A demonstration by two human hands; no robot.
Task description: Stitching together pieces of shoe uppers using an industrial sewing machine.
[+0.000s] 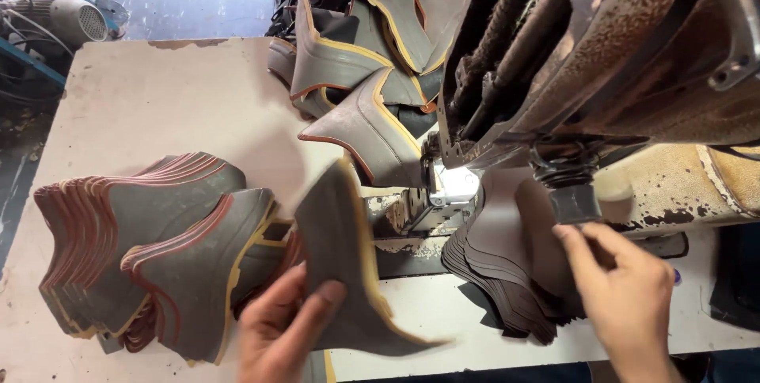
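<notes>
While I am pinching this thin, floppy grey leather piece (348, 272) in my left hand (281, 328) near the bench's (142, 98) front edge — gripping its lower edge — my right hand (621, 292) is reaching half-open toward the dark stack (507, 272).

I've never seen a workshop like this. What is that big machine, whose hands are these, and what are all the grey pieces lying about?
The single picture comes from a camera worn on the worker's head, looking down, so both hands are that person's own. The big worn machine on the right looks like an industrial sewing machine, with a small lamp lit near its needle area. It stands on a pale, scuffed table. The left hand holds up one grey piece with a yellow edge; it appears to be a cut part of a shoe, blurred by motion. The right hand reaches to a dark stack of plain pieces under the machine. On the left lies a fanned pile of grey pieces edged in red and yellow, and another heap sits behind the machine.
</notes>
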